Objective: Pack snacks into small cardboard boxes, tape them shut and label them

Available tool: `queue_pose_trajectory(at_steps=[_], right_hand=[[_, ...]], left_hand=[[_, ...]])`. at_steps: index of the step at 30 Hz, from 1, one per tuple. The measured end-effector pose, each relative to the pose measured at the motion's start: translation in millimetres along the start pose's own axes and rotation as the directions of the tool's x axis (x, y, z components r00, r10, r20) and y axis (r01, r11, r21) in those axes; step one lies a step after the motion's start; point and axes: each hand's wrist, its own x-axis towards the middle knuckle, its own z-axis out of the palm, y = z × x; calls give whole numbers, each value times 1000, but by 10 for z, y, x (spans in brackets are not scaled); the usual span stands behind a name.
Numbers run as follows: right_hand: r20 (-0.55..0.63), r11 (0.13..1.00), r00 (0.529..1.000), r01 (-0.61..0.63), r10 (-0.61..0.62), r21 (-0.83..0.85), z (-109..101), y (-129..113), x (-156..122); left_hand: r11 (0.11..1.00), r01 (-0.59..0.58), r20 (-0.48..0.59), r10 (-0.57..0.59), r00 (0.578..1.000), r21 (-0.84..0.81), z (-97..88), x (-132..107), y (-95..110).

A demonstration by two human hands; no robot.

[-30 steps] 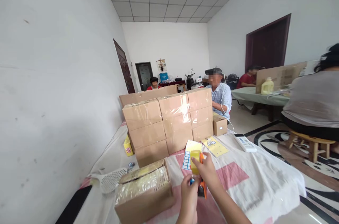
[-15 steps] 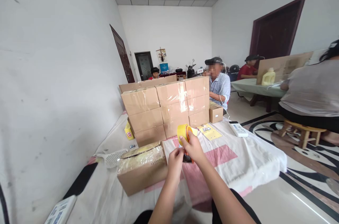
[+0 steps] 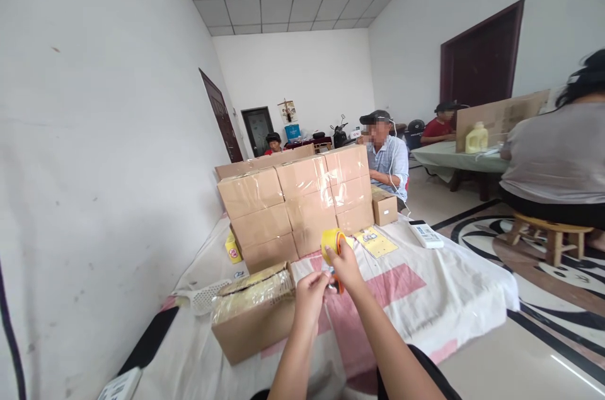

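Note:
My right hand (image 3: 347, 266) is wrapped around a tape dispenser with a roll of yellow tape (image 3: 331, 244) and orange parts. Close beside its lower end, the fingers of my left hand (image 3: 312, 290) are pinched together. What they hold, if anything, is too small to make out. To the left of my hands lies a long cardboard box (image 3: 255, 327) with clear tape and creased flaps along its top. Behind them rises a stack of taped cardboard boxes (image 3: 309, 198).
A yellow printed sheet (image 3: 375, 242) lies right of the stack, with a white device (image 3: 426, 234) further right. At left are a white perforated basket (image 3: 205, 299) and a yellow pack (image 3: 233, 249). A person (image 3: 388, 157) sits beyond the stack; another (image 3: 558, 148) sits at right.
The view has tilted up slightly, so the scene sits lower. My left hand has turned a little, its fingers still close to the dispenser. My right hand keeps its hold.

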Motion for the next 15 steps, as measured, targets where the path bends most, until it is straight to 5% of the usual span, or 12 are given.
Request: queue_pose_trajectory(at_steps=[6,15], right_hand=[[-42,985,985,-163,165,54,-51,77,100],[-2,988,992,-123,124,94,-92,143,109]], left_hand=[[996,90,86,-92,992,27,61,-48,-85],[997,41,25,-43,999,72,125,-311,-268]])
